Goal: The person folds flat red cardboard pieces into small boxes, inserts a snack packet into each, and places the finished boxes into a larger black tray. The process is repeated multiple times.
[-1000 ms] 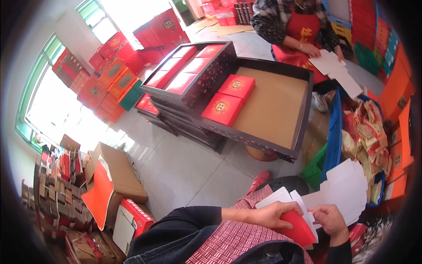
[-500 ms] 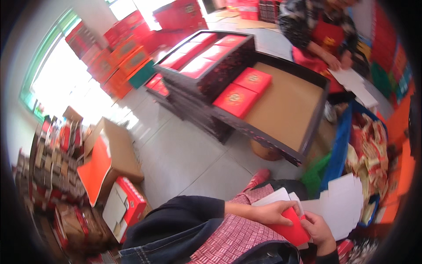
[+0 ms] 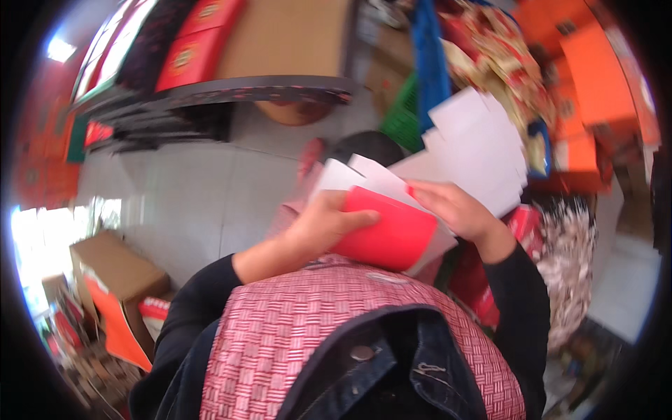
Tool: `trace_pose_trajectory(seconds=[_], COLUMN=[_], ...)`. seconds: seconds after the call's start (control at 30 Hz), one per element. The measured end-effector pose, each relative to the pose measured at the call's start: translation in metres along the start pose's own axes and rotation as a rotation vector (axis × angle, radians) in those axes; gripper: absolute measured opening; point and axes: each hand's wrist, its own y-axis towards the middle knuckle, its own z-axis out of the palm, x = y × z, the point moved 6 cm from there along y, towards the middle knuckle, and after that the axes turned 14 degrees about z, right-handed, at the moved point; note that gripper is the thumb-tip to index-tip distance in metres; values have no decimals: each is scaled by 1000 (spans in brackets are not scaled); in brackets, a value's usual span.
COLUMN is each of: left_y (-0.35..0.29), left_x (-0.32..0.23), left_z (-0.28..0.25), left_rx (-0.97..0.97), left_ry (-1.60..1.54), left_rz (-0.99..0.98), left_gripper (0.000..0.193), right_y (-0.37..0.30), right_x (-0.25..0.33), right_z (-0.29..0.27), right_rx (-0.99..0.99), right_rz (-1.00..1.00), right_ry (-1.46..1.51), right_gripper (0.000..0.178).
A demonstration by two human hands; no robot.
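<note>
A bright red card [image 3: 395,231] with white margins lies at an angle over my lap. My left hand [image 3: 325,220] is closed on its left side, thumb across the red face. At its upper right edge my right hand [image 3: 458,213] has its fingers pressed together on the card; its thumb is hidden. Something small and red shows at a fingertip of that hand. White card sheets [image 3: 336,175] stick out behind the red card. Just beyond my right hand, a fanned pile of white cards [image 3: 476,147] spreads out.
A dark-framed tray with a brown base [image 3: 287,38] holds red boxes [image 3: 185,59] ahead. Gold-and-red wrappers [image 3: 500,49] fill a blue-edged container [image 3: 432,70] at right, by orange boxes [image 3: 595,70]. A cardboard box [image 3: 119,262] stands left; a green basket [image 3: 402,108] is ahead.
My view has swung down and right, so the tray sits higher and the other person is out of sight. The red card now shows more of its face, my right fingers along its upper edge.
</note>
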Motion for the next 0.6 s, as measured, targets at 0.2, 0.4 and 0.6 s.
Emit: trace_pose_trajectory(seconds=[0.2, 0.4, 0.6], left_y=[11, 8, 11], left_x=[-1, 1, 2], left_z=[6, 6, 5], left_rx=[125, 122, 107], left_ry=[81, 78, 40], left_rz=[14, -30, 31], left_gripper=[30, 29, 24], right_y=[-10, -10, -8], right_x=[13, 23, 28], right_z=[6, 12, 14], right_rx=[-92, -183, -224], right_rz=[-3, -111, -93], right_ry=[-56, -241, -280], right_gripper=[38, 38, 37])
